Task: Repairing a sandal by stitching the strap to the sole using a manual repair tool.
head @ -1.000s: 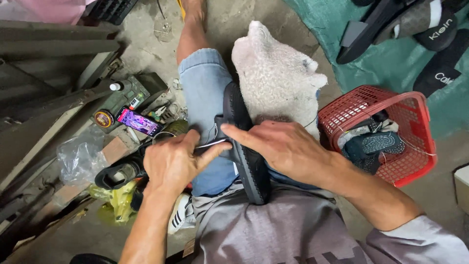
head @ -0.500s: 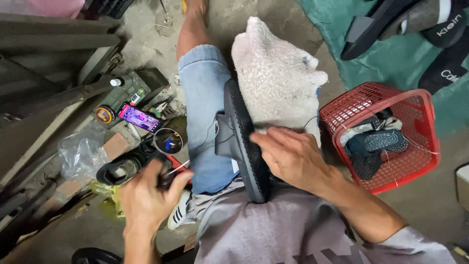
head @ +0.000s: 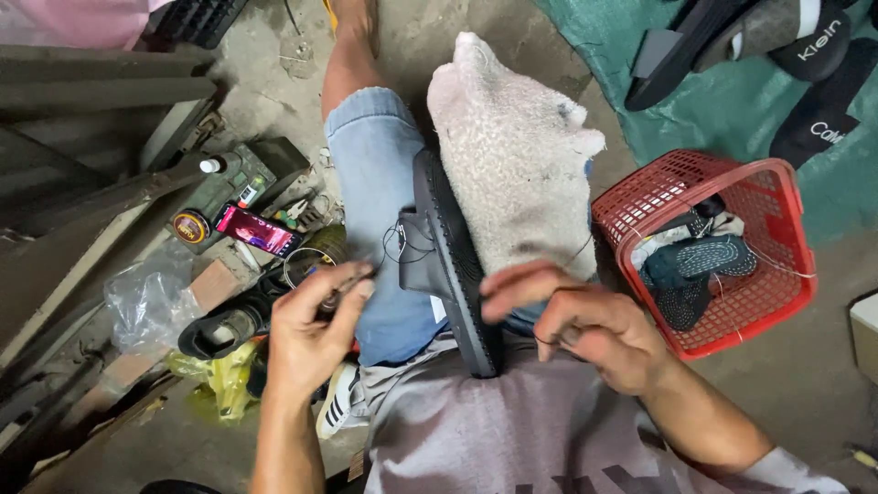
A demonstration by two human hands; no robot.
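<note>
The black sandal [head: 450,274] lies sole-up along the person's lap, between the blue-denim thigh and a grey fluffy cloth [head: 517,155] spread over the other knee, with dark thread [head: 402,249] looping out of its strap. Half a second ago the left hand was down near the floor clutter; now the left hand [head: 311,338] has come up beside the sandal's left edge, its fingers pinched on a small tool that I cannot make out, close to the thread loops. The right hand [head: 585,325], earlier resting over the sandal's near end, has drawn back to just right of it, fingers curled on a strand of thread, thumb and forefinger reaching toward the sole. A red plastic basket [head: 786,229] holding dark footwear sits on the floor to the right; a phone [head: 258,230] lies among the clutter on the left.
</note>
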